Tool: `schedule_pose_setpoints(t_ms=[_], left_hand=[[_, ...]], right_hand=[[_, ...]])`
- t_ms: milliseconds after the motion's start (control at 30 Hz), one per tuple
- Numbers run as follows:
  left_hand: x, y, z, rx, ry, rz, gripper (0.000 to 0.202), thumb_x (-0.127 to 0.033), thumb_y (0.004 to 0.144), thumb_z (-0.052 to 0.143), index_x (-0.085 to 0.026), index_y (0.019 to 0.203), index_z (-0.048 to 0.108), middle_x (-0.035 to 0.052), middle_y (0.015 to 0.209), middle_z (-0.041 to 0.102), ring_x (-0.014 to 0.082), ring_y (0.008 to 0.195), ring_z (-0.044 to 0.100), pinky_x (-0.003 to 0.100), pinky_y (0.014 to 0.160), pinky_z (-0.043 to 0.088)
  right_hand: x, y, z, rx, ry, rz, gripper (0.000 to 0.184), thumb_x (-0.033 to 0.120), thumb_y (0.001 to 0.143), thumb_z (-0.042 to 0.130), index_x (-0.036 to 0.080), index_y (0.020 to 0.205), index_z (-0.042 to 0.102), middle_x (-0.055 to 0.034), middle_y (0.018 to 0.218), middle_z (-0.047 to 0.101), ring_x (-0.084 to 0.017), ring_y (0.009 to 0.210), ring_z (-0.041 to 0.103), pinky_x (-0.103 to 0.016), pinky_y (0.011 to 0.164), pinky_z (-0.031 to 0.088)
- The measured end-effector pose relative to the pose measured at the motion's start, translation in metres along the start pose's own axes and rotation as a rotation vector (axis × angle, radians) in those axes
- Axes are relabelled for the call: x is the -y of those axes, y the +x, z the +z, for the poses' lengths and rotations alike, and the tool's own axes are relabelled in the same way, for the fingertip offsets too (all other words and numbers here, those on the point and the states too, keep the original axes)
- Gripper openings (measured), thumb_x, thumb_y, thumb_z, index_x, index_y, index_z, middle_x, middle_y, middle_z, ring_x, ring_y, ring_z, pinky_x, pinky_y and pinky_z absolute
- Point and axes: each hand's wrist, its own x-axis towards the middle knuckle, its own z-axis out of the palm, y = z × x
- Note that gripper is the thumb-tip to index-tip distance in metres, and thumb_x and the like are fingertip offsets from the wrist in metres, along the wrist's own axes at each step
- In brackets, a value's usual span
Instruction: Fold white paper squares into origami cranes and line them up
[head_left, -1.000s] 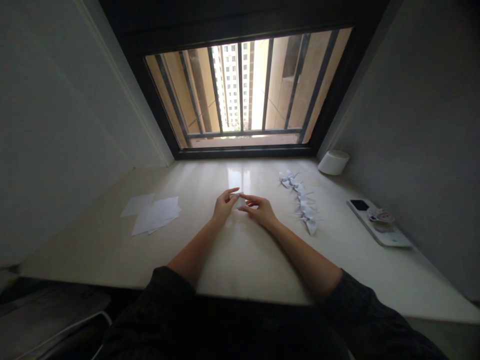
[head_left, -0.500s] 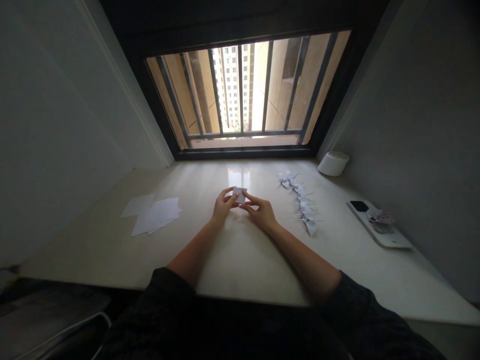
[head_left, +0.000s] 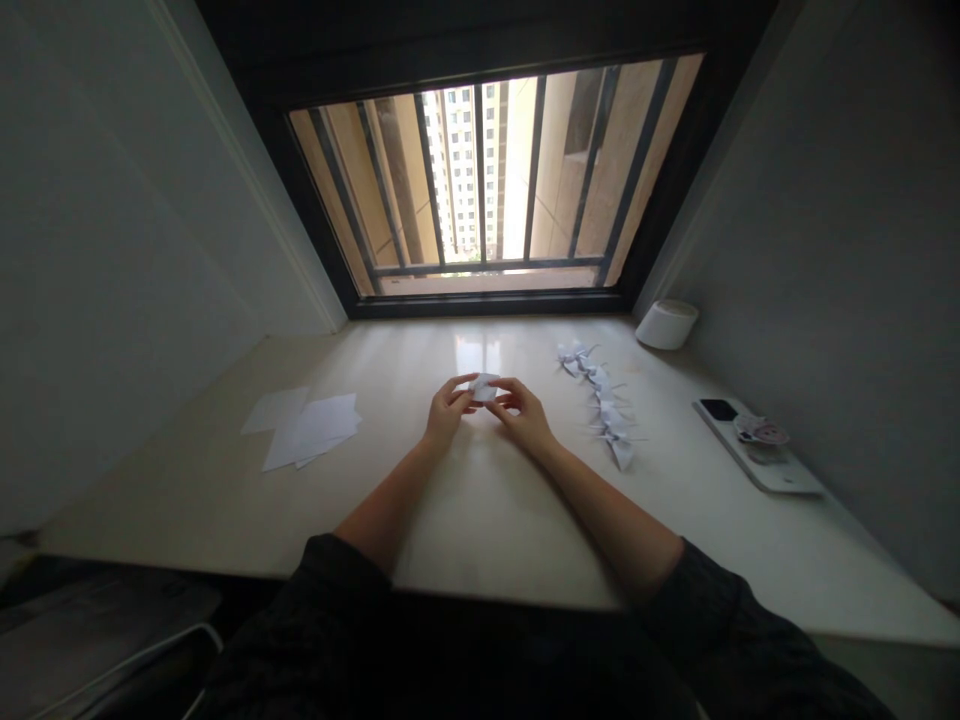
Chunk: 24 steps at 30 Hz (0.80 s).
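Quietly, at a pale counter [head_left: 480, 520] below a barred window [head_left: 480, 180] at twelve o'clock, a person's left hand [head_left: 446, 408] and right hand [head_left: 529, 418] share a small folded paper [head_left: 486, 386] at the centre of the dial. By my reading the work is partway along: a row of finished-looking paper shapes [head_left: 613, 412] sits near three o'clock, while flat white sheets [head_left: 315, 428] overlap just below nine, apparently unfolded. The piece in hand is far smaller than those sheets yet shows none of the row's thin points, so more folding seems left. Its pale face slants, the slightly longer span seeming to run from nine to three; fingers cover its ends, and I can make out no tip. On the nine-o'clock side, thumb and forefinger pinch closely; opposite, thumb and forefinger bow modestly apart around the edge. Whether the paper touches the counter, I cannot tell from where I stand.
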Motion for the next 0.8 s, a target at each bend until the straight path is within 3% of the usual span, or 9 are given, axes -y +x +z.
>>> schedule_pose_setpoints(t_ms=[133, 367, 533, 800], left_hand=[[0.0011, 0.0012, -0.0001, 0.011, 0.032, -0.001, 0.032, -0.034, 0.072, 0.061, -0.018, 0.099, 0.067, 0.0065, 0.094, 0.068, 0.0159, 0.075, 0.063, 0.026, 0.066, 0.048], [-0.0014, -0.0004, 0.0037, 0.033, 0.025, 0.001, 0.041, -0.043, 0.071, 0.065, -0.017, 0.102, 0.066, 0.0078, 0.090, 0.069, 0.0162, 0.074, 0.064, 0.027, 0.066, 0.047], [0.0025, 0.0005, 0.0039, 0.026, 0.021, 0.004, 0.039, -0.040, 0.064, 0.072, -0.016, 0.096, 0.068, 0.0073, 0.086, 0.070, 0.0156, 0.072, 0.063, 0.027, 0.066, 0.047], [0.0044, 0.0003, 0.0030, -0.015, 0.018, -0.009, 0.032, -0.037, 0.060, 0.075, -0.017, 0.086, 0.072, 0.0068, 0.081, 0.071, 0.0165, 0.074, 0.062, 0.028, 0.068, 0.048]], right_hand=[[0.0016, 0.0001, 0.0001, 0.061, -0.021, 0.028, 0.035, 0.039, 0.073, 0.063, 0.024, 0.105, 0.064, -0.0053, 0.110, 0.065, -0.015, 0.075, 0.062, -0.030, 0.070, 0.051], [-0.0060, 0.0019, -0.0022, -0.084, -0.003, 0.133, 0.035, 0.048, 0.072, 0.062, 0.020, 0.091, 0.071, -0.0046, 0.080, 0.071, -0.018, 0.071, 0.062, -0.029, 0.067, 0.047], [-0.0036, 0.0016, -0.0022, -0.173, 0.048, 0.139, 0.033, 0.048, 0.069, 0.064, 0.017, 0.074, 0.072, -0.0021, 0.066, 0.068, -0.015, 0.062, 0.058, -0.026, 0.060, 0.043], [-0.0025, 0.0011, 0.0003, -0.189, 0.066, 0.146, 0.034, 0.050, 0.068, 0.064, 0.017, 0.073, 0.072, -0.0017, 0.063, 0.067, -0.015, 0.060, 0.056, -0.026, 0.057, 0.043]])
